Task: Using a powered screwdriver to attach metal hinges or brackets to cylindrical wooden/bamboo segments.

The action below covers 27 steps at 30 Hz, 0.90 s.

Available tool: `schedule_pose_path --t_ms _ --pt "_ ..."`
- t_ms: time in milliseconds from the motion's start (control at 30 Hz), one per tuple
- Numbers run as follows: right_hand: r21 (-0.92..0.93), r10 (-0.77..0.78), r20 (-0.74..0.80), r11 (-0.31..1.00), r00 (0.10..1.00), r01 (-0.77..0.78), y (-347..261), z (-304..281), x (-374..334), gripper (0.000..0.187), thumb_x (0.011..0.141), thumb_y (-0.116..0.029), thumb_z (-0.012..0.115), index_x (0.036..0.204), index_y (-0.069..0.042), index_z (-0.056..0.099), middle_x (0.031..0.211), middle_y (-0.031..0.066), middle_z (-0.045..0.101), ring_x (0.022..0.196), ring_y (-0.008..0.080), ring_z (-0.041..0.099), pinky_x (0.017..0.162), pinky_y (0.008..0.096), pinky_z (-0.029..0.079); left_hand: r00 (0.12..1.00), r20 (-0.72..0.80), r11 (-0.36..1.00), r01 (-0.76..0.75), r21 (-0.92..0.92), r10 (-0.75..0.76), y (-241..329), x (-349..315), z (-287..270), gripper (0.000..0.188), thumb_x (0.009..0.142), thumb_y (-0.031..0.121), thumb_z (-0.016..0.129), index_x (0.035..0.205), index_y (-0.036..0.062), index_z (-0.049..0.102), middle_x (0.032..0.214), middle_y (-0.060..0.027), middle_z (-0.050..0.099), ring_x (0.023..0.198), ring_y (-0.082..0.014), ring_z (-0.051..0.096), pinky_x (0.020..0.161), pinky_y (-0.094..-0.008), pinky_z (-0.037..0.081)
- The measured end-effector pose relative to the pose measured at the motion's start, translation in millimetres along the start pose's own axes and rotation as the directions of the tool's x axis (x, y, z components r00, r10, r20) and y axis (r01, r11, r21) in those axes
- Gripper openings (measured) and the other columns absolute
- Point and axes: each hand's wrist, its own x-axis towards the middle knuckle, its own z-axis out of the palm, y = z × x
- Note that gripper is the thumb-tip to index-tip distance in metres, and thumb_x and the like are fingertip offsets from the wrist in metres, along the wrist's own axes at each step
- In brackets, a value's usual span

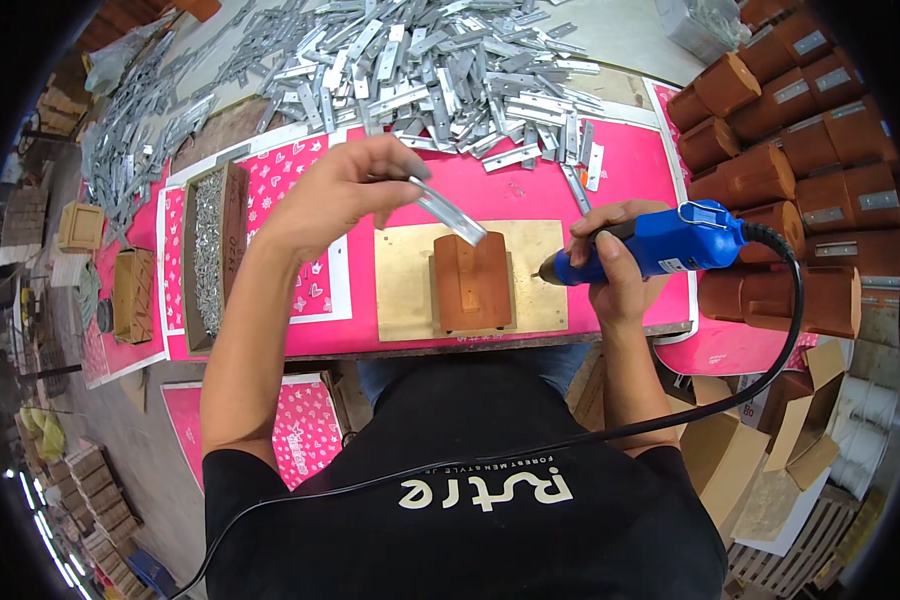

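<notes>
My left hand (342, 190) pinches one end of a slim silver metal strip (452, 214) between thumb and fingers. The strip slants above the far edge of a reddish-brown, grooved block (472, 290); I cannot tell whether they touch. That block rests on a tan board (400, 290) on the pink-covered table (360, 335). To the right, my right hand (622, 275) is wrapped round a blue electric screwdriver (675, 243), whose tip points left toward the block, apart from it. A black cable (792, 330) runs from the tool's rear end.
A large heap of metal strips (420, 70) covers the table's far side. Left stands a long wooden box of small screws (208, 250). Brown blocks with metal strips fixed on them (770, 180) are stacked at right. An open cardboard box (740, 450) sits below at right.
</notes>
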Motion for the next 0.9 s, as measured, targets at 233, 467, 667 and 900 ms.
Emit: schedule_pose_path --t_ms 233,467,667,900 --pt "0.016 -0.009 -0.031 1.0 0.999 0.009 1 2 0 0.022 0.081 -0.002 0.063 0.096 -0.001 0.048 0.083 0.0187 0.065 0.06 0.0158 0.06 0.056 0.0277 0.05 0.978 0.12 0.979 0.154 0.136 -0.17 -28 40 6 0.012 0.084 0.004 0.067 0.095 -0.0004 0.067 0.077 -0.001 0.063 0.062 -0.0064 0.051 0.053 -0.0222 0.042" --pt "-0.019 -0.011 -0.026 1.0 1.0 0.01 1 6 -3 0.022 0.081 -0.003 0.064 0.096 -0.001 0.048 0.083 0.0186 0.065 0.061 0.0161 0.061 0.057 0.0279 0.051 0.99 0.115 0.956 0.048 0.289 -0.084 -26 62 10 0.013 0.086 0.005 0.066 0.097 -0.0005 0.069 0.078 -0.0026 0.064 0.062 -0.0077 0.051 0.055 -0.0235 0.043" --pt "-0.056 0.003 0.001 0.998 1.0 -0.003 2 7 -3 0.023 0.081 -0.003 0.065 0.097 0.001 0.049 0.084 0.0183 0.065 0.062 0.0159 0.061 0.059 0.0276 0.052 0.992 0.061 0.932 -0.121 0.342 0.107 -49 42 27 0.016 0.086 0.003 0.064 0.101 -0.0012 0.067 0.083 -0.0032 0.065 0.069 -0.0089 0.056 0.061 -0.0239 0.046" --pt "-0.072 -0.014 -0.007 0.997 1.0 0.014 4 5 -5 0.028 0.081 -0.007 0.066 0.102 0.002 0.049 0.085 0.0181 0.064 0.061 0.0161 0.061 0.058 0.0279 0.052 0.834 0.043 0.619 -0.442 0.649 0.55 -62 -23 53 0.038 0.078 0.017 0.073 0.113 0.006 0.065 0.116 -0.0161 0.061 0.103 -0.0291 0.056 0.085 -0.0363 0.047"
